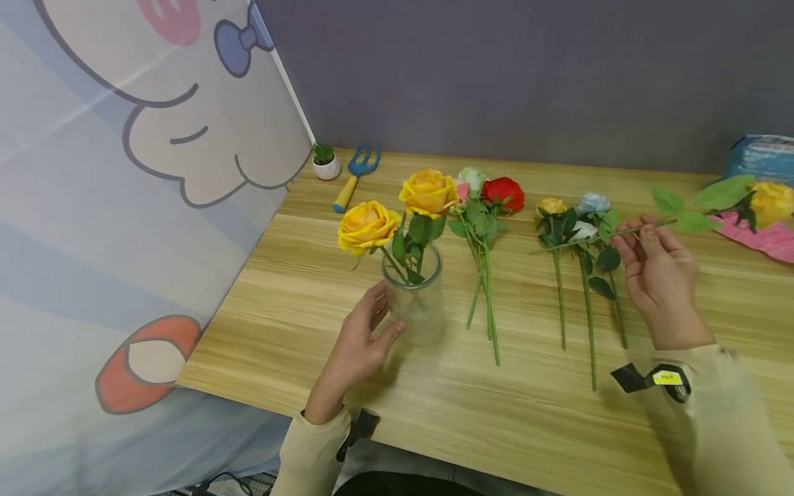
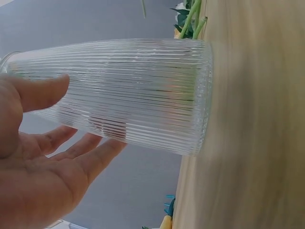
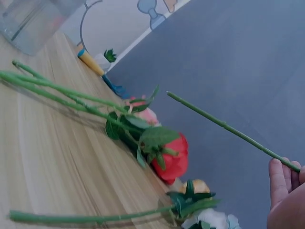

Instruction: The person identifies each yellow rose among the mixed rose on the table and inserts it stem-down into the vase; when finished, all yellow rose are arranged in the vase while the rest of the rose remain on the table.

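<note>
Roses are being handled beside a ribbed glass vase (image 1: 414,303), which stands upright on the wooden surface (image 1: 509,413) and is taken here as the landmark. Two yellow roses (image 1: 397,210) are already held in the vase, their stems rising out of its mouth and their blooms leaning up and to its left. The left hand (image 1: 362,337) is laid against the near left side of the vase, fingers straight and relaxed, thumb resting on the glass. Well to the right of the vase, a loose yellow rose (image 1: 770,202) is pinched by its stem in the right hand (image 1: 657,275) and held off the surface. Its long axis is seen to run nearly level, the bare stem end pointing toward the vase and the bloom pointing away from it. Between the vase and that hand, two bunches of roses (image 1: 490,207) (image 1: 579,220) lie flat, blooms away from the person.
</note>
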{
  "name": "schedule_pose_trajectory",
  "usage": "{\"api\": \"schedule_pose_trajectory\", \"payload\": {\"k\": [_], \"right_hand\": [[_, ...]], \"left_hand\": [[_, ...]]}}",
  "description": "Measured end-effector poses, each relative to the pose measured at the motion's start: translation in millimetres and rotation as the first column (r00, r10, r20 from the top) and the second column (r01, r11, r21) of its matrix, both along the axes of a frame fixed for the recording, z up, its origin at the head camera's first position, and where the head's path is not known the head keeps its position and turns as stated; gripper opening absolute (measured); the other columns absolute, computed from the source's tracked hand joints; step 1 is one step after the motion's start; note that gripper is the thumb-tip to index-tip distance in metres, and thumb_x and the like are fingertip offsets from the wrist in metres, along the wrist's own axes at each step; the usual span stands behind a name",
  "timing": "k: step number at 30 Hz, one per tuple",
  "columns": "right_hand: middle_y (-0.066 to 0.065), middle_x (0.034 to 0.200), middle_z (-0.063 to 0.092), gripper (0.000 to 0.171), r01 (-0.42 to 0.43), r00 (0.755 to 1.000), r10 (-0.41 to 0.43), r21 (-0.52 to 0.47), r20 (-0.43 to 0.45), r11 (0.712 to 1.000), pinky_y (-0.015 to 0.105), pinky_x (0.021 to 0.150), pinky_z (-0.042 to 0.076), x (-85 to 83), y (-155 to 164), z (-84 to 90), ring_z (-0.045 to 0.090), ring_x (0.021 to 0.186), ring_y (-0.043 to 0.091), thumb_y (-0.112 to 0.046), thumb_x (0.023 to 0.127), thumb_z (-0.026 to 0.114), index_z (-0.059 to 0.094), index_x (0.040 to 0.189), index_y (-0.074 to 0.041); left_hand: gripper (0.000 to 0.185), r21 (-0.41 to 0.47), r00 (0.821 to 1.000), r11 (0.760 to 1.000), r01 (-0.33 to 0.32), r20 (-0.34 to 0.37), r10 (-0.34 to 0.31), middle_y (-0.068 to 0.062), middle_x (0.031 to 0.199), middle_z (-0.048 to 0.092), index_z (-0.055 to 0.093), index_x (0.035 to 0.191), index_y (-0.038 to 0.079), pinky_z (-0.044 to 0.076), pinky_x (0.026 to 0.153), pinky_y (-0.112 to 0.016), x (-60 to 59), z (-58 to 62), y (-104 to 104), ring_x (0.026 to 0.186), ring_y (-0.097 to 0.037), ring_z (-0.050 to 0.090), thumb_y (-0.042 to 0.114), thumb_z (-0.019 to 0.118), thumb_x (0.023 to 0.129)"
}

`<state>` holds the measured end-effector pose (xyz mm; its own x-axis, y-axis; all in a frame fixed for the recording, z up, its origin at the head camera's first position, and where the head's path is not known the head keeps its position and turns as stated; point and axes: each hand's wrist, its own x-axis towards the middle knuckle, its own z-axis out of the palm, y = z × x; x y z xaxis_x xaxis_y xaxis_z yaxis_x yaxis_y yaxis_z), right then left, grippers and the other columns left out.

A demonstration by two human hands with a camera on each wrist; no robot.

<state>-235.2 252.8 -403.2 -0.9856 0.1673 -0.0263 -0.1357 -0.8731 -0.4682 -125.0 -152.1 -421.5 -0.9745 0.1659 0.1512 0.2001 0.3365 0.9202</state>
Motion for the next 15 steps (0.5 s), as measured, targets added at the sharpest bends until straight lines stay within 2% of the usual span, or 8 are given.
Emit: {"api": "schedule_pose_trajectory", "payload": {"k": [8,13,15], "right_hand": [[0.021,0.098,0.065,0.016,0.03,0.998,-0.028,0.041,-0.055,0.999,0.035,0.074,0.067,9.7,-23,16.9,0.073,0.083,0.032,0.007,0.103,0.049,0.062,0.109,0.015],[0.022,0.096,0.066,0.014,0.052,0.994,-0.047,0.047,-0.098,0.998,0.035,0.071,0.067,18.0,-40,29.1,0.074,0.081,0.033,0.008,0.102,0.052,0.063,0.106,0.016],[0.022,0.096,0.066,0.014,0.086,0.989,-0.077,0.071,-0.126,0.994,0.034,0.07,0.067,20.1,-47,33.4,0.074,0.079,0.033,0.008,0.101,0.054,0.063,0.102,0.018]], "left_hand": [[0.072,0.008,1.0,1.0,0.007,0.007,-0.007,-0.03,0.157,0.039,0.033,0.154,-0.01,0.04,0.119,-0.049,0.5,0.5,0,0.144,-0.046,0.043,-0.005,0.072,0.093],[0.068,-0.016,1.0,1.0,-0.002,-0.006,0.002,-0.033,0.155,0.039,0.033,0.152,-0.012,0.042,0.118,-0.05,0.8,-0.8,0,0.142,-0.049,0.044,-0.005,0.069,0.095],[0.067,-0.022,1.0,1.0,-0.005,-0.013,0.005,-0.034,0.155,0.039,0.034,0.152,-0.012,0.042,0.117,-0.05,0.7,-0.8,0,0.141,-0.049,0.044,-0.005,0.069,0.096]]}}
